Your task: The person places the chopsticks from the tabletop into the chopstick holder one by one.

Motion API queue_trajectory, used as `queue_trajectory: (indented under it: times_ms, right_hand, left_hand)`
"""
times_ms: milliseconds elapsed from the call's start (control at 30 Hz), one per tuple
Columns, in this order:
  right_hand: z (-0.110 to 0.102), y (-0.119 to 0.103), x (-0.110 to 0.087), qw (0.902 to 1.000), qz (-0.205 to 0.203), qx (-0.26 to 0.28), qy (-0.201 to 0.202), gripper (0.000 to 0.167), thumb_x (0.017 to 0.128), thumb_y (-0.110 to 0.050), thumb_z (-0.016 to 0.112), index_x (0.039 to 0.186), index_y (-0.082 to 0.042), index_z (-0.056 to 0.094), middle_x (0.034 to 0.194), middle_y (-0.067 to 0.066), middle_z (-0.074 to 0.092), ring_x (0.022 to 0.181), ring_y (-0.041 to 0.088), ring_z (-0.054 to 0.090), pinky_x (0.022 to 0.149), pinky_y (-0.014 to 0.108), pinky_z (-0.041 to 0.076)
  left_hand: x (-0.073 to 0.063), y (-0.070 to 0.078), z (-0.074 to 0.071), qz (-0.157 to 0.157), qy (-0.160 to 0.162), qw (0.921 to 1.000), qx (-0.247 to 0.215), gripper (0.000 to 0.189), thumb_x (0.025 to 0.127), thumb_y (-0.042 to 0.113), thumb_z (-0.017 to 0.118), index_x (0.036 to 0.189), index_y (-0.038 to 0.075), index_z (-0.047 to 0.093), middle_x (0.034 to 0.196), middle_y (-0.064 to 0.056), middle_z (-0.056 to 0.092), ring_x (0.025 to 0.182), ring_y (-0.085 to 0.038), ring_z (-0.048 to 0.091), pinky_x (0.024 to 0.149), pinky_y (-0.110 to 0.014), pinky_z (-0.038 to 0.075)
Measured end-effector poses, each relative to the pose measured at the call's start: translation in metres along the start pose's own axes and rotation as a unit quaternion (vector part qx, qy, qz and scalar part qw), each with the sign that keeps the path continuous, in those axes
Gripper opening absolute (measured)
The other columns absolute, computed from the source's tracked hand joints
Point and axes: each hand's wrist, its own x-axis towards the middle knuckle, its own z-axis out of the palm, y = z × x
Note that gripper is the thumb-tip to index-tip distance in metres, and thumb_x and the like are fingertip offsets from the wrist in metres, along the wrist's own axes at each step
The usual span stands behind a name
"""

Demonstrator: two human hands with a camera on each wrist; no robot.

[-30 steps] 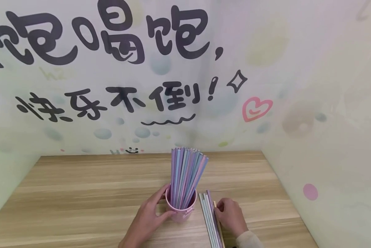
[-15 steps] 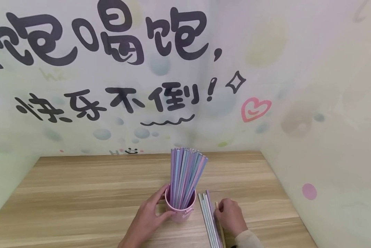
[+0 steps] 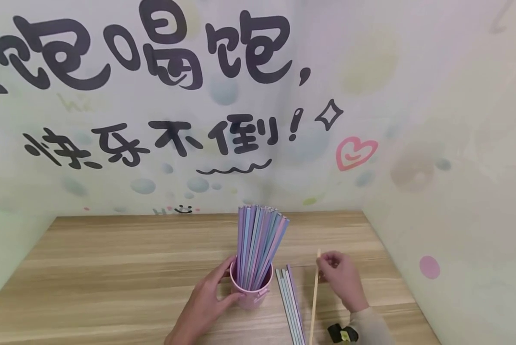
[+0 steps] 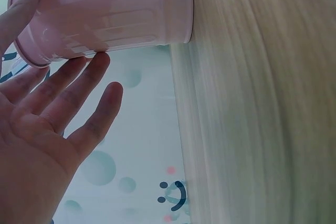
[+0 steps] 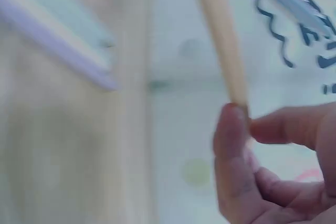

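Observation:
A pink bucket (image 3: 252,299) holds a bunch of upright pastel chopsticks (image 3: 258,244) in purple, blue and pink. My left hand (image 3: 204,297) grips it from the left, thumb at the near side and fingers round the far side. In the left wrist view, fingertips (image 4: 100,59) touch the wall of the bucket (image 4: 113,11), with the little finger apart from it. My right hand (image 3: 340,278) pinches one end of a tan wooden chopstick (image 3: 315,297) between thumb and fingers. The right wrist view shows this chopstick (image 5: 223,35) thinner at the pinched end.
Several loose pastel chopsticks (image 3: 290,304) lie side by side on the wood-grain table (image 3: 133,268), between the bucket and my right hand. A printed wall (image 3: 176,191) closes off the back, and another wall (image 3: 448,215) stands at the right.
My right hand has moved up and to the right, drawing the tan chopstick away from the loose pastel ones. My left hand and the bucket have stayed in place.

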Motion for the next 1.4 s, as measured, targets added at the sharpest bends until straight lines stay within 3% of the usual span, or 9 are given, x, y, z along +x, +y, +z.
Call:
queue_trajectory:
  times_ms: [300, 633, 767, 1067, 1400]
  right_hand:
    - [-0.004, -0.048, 0.01, 0.9891, -0.068, 0.116, 0.062, 0.017, 0.097, 0.0, 0.059, 0.104, 0.015, 0.06, 0.084, 0.014, 0.059, 0.07, 0.015, 0.065, 0.066, 0.033, 0.063]
    - [0.0, -0.093, 0.016, 0.9643, -0.143, 0.186, 0.123, 0.016, 0.097, -0.002, 0.061, 0.098, 0.014, 0.059, 0.083, 0.011, 0.059, 0.068, 0.016, 0.065, 0.065, 0.033, 0.062]
    - [0.005, -0.107, 0.016, 0.9534, -0.185, 0.191, 0.142, 0.014, 0.096, -0.002, 0.062, 0.098, 0.013, 0.06, 0.083, 0.013, 0.059, 0.069, 0.015, 0.066, 0.065, 0.033, 0.062]
    - [0.022, -0.12, 0.016, 0.9421, -0.253, 0.163, 0.148, 0.015, 0.097, -0.001, 0.061, 0.099, 0.014, 0.06, 0.086, 0.019, 0.06, 0.07, 0.015, 0.067, 0.066, 0.035, 0.062]
    - [0.05, -0.102, 0.011, 0.9368, -0.32, 0.094, 0.106, 0.008, 0.095, 0.005, 0.06, 0.1, 0.011, 0.059, 0.086, 0.018, 0.062, 0.07, 0.024, 0.066, 0.062, 0.035, 0.062]
  left_hand:
    - [0.003, 0.0, -0.002, -0.005, -0.005, 1.0, 0.002, 0.091, 0.077, 0.019, 0.085, 0.153, 0.035, 0.036, 0.138, 0.004, 0.06, 0.115, -0.015, 0.063, 0.102, -0.046, 0.049]
    - [0.002, 0.0, -0.002, 0.005, 0.002, 1.0, -0.002, 0.093, 0.076, 0.017, 0.086, 0.152, 0.038, 0.037, 0.136, 0.007, 0.061, 0.114, -0.013, 0.063, 0.102, -0.047, 0.049]
    - [0.001, 0.0, -0.001, 0.008, 0.005, 1.0, 0.002, 0.093, 0.076, 0.018, 0.086, 0.152, 0.036, 0.037, 0.135, 0.006, 0.061, 0.113, -0.013, 0.063, 0.102, -0.048, 0.05]
    - [0.0, -0.001, 0.0, 0.006, 0.004, 1.0, -0.004, 0.092, 0.076, 0.019, 0.086, 0.152, 0.036, 0.037, 0.133, 0.006, 0.063, 0.113, -0.014, 0.063, 0.102, -0.048, 0.049]
    - [0.0, -0.001, 0.0, 0.001, 0.002, 1.0, -0.003, 0.091, 0.076, 0.018, 0.085, 0.152, 0.035, 0.038, 0.134, 0.005, 0.062, 0.113, -0.014, 0.063, 0.102, -0.048, 0.049]
